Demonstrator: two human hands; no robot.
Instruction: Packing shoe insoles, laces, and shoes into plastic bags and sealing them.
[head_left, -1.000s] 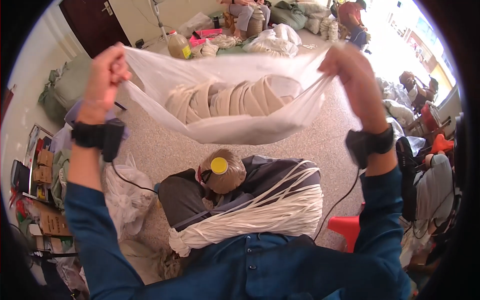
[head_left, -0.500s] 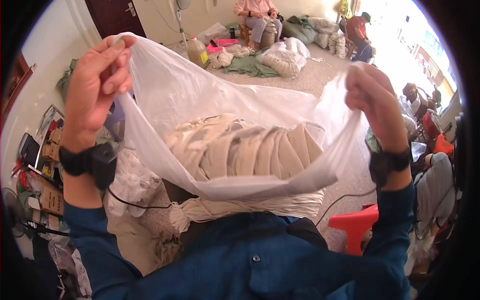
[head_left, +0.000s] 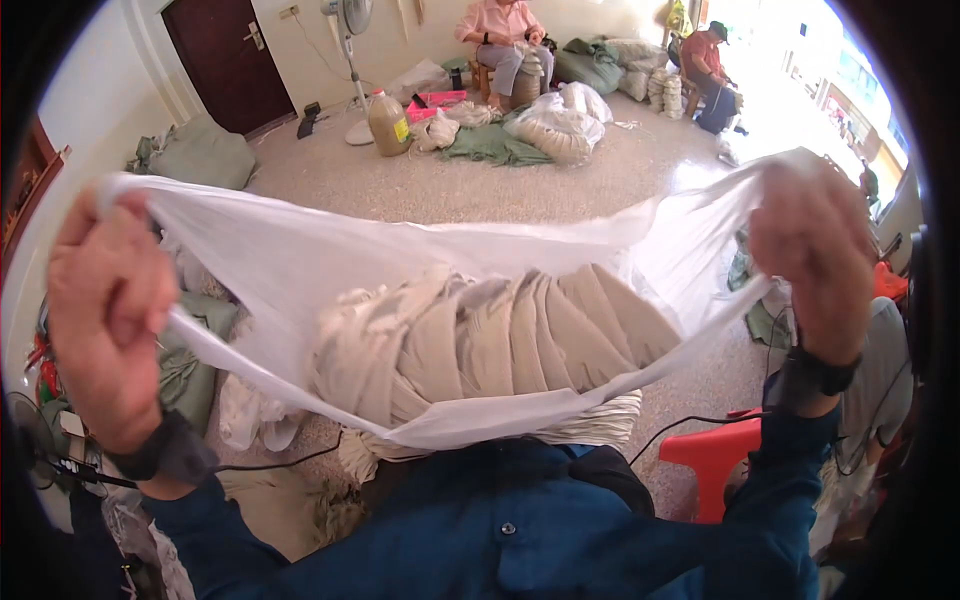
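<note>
A thin white plastic bag (head_left: 430, 248) is stretched wide between my hands, over my lap. Its rim is gripped at the left by my left hand (head_left: 110, 290), fingers closed. My right hand (head_left: 815, 245), smeared by motion, is closed on the opposite side of the rim. Inside the bag lies a bundle of beige folded cloth pieces (head_left: 520, 335), overlapping in a row. Beneath the bag, a hank of cream cords (head_left: 595, 420) rests across my lap, mostly covered.
A red plastic stool (head_left: 705, 455) stands by my right side. Beyond are a jug (head_left: 389, 125), a standing fan (head_left: 350, 60), green cloth (head_left: 495, 145) and a stuffed clear bag (head_left: 560, 125). Two people sit farther back. Green sacks (head_left: 200, 150) lie at the left; a black cable (head_left: 700, 420) runs nearby.
Both hands have spread farther apart and sit lower in the picture, pulling the bag's mouth wider. More of the far floor shows. The cloth bundle remains inside the bag.
</note>
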